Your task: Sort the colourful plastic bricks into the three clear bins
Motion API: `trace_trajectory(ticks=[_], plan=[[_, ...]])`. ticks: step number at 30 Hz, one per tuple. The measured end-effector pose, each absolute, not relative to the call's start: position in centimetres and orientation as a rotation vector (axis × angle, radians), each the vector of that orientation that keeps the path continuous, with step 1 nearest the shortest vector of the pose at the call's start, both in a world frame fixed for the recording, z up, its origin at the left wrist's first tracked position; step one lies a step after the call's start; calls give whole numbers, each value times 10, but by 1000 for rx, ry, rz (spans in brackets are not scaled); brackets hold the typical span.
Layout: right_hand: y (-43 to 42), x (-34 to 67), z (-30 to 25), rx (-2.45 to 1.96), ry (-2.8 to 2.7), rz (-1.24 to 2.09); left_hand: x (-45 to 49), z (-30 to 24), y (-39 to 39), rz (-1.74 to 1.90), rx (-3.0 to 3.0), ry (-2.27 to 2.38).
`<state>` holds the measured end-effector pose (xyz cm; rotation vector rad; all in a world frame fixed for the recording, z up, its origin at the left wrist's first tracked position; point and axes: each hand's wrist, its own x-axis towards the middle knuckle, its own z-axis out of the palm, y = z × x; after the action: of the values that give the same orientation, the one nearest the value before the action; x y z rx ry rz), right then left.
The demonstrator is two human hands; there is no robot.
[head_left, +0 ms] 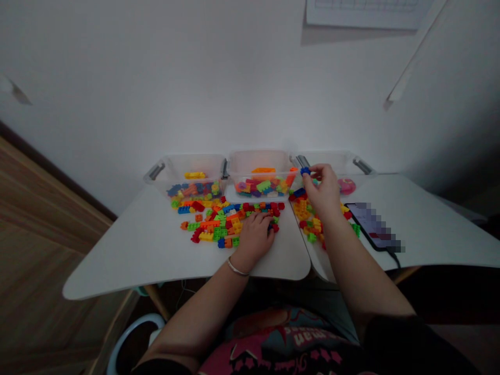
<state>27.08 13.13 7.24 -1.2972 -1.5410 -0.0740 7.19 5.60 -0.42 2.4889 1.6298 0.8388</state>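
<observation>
My right hand pinches a small dark blue plastic brick between thumb and fingers, just in front of the rim of the right clear plastic bin. A pink round object lies inside that bin. My left hand rests on the right side of a loose pile of multicoloured bricks, its fingers curled against a red brick. I cannot tell whether they grip it. A smaller pile of mostly orange and yellow bricks sits beneath my right wrist.
Two more clear bins holding bricks, left and middle, stand against the white wall on white tables. A phone with a pixelated screen and a cable lies to the right. A pale stool rim shows lower left.
</observation>
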Motion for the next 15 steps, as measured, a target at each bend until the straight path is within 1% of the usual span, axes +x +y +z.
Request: trace_trajectory(ticks=[3, 7, 15], plan=[[155, 271, 89, -1304, -1603, -64, 72, -3, 55, 827, 2484, 1635], [173, 266, 92, -1407, -1695, -85, 71, -2, 55, 789, 2476, 1649], [167, 257, 93, -1553, -1802, -234, 71, -4, 55, 793, 2468, 1652]])
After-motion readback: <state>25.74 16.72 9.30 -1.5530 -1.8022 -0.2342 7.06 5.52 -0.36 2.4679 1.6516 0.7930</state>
